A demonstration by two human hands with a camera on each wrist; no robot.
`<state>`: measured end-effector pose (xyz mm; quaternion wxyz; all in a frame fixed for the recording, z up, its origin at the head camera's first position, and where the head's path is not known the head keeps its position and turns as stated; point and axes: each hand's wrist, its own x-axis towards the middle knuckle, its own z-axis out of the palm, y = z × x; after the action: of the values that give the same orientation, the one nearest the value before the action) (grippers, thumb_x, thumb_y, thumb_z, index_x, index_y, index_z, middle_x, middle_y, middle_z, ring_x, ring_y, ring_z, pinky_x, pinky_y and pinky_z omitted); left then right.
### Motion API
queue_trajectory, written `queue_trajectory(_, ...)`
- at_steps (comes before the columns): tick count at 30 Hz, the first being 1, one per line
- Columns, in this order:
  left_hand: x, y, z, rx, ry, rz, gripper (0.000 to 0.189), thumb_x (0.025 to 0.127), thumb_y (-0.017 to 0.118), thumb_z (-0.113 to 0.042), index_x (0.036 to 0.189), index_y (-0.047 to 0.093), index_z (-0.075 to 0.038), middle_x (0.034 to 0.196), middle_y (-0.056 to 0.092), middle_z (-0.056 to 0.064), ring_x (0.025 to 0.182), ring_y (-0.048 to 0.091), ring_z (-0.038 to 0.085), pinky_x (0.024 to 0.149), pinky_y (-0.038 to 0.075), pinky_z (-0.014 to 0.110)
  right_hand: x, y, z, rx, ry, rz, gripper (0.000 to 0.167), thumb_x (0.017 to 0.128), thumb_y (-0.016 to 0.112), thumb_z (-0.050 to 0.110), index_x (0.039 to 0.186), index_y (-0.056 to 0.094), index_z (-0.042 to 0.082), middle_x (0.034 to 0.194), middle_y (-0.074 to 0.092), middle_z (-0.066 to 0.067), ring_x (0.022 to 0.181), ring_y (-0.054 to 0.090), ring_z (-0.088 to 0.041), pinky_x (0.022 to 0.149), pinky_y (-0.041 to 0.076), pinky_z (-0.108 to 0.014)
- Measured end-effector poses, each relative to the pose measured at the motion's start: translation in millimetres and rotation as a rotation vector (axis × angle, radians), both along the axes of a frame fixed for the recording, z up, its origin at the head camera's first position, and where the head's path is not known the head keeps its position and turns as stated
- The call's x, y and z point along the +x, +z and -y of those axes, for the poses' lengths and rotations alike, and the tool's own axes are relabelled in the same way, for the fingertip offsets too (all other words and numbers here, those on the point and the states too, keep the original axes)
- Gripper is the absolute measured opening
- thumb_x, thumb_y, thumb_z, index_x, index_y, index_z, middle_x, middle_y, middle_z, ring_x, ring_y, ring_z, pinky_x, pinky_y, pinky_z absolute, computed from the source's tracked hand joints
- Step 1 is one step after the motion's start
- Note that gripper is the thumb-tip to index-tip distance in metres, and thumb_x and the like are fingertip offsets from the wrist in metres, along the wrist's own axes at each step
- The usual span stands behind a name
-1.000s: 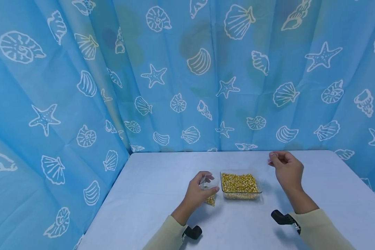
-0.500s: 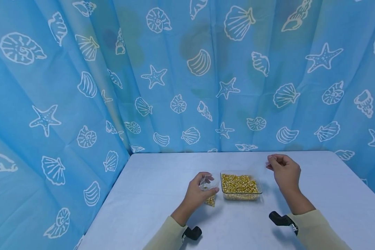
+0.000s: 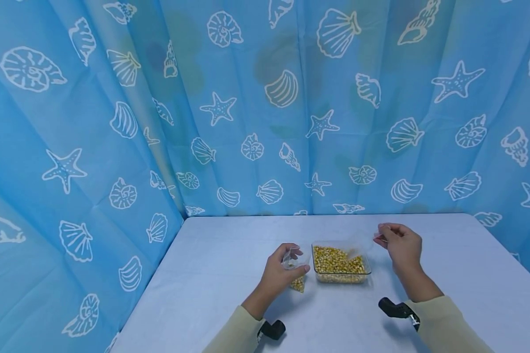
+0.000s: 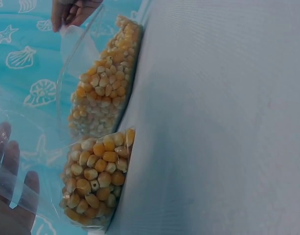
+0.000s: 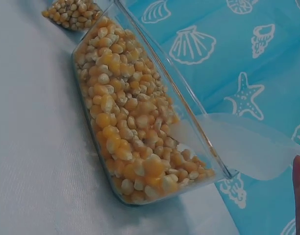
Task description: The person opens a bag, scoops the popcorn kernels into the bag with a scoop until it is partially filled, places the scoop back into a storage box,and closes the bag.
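My left hand [image 3: 275, 272] holds a clear plastic bag [image 3: 297, 264] by its upper part, thumb and fingers spread around the mouth. Corn kernels [image 4: 96, 178] fill the bag's bottom, which sits close to the tablecloth. Right beside it, a clear rectangular container [image 3: 342, 280] is filled with yellow corn kernels [image 5: 125, 117]. On the container's far right side, my right hand [image 3: 407, 246] pinches the end of a translucent plastic scoop [image 5: 250, 142]. The scoop reaches over the rim, its front part down among the kernels and partly hidden by them.
A white cloth covers the table [image 3: 221, 264]. Behind and to the left hangs a blue curtain [image 3: 247, 122] printed with shells and starfish. Black wrist devices [image 3: 395, 309] stick out below both sleeves.
My right hand has come slightly down and left, toward the container. The scoop now dips into the kernels, leaving a hollow at the right. My left hand and the bag have stayed in place.
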<state>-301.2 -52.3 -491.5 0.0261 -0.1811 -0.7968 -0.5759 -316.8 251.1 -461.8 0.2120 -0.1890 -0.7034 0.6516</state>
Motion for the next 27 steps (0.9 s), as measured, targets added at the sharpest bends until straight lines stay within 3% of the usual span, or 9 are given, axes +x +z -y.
queue_trajectory(10,0.9,0.3,0.7,0.000,-0.008,0.003,0.045,0.080,0.081,-0.036,0.118,0.057,-0.032,0.110,0.061,-0.017,0.113,0.052,0.013,0.099,0.037,0.052,-1.1,-8.3,0,-0.161,0.075,0.059,0.026,0.097,0.061,0.022,0.116,0.059,0.006,0.104,0.059,-0.011,0.079,0.065,-0.009,0.072,0.055,-0.025)
queue_trajectory(19,-0.3,-3.4,1.3,-0.010,-0.002,-0.004,0.044,0.080,0.080,-0.037,0.118,0.057,-0.034,0.110,0.060,-0.018,0.114,0.052,0.014,0.099,0.038,0.052,-2.6,-17.0,6,-0.180,0.104,0.078,0.037,0.097,0.062,0.022,0.128,0.053,0.004,0.107,0.058,-0.010,0.081,0.065,-0.011,0.071,0.055,-0.025)
queue_trajectory(27,-0.3,-2.7,2.3,-0.014,-0.003,-0.009,0.044,0.080,0.080,-0.037,0.118,0.057,-0.034,0.110,0.060,-0.018,0.113,0.052,0.013,0.099,0.038,0.053,-2.8,-19.8,11,-0.174,0.118,0.092,0.026,0.098,0.060,0.020,0.119,0.056,0.006,0.106,0.057,-0.009,0.082,0.064,-0.011,0.073,0.055,-0.026)
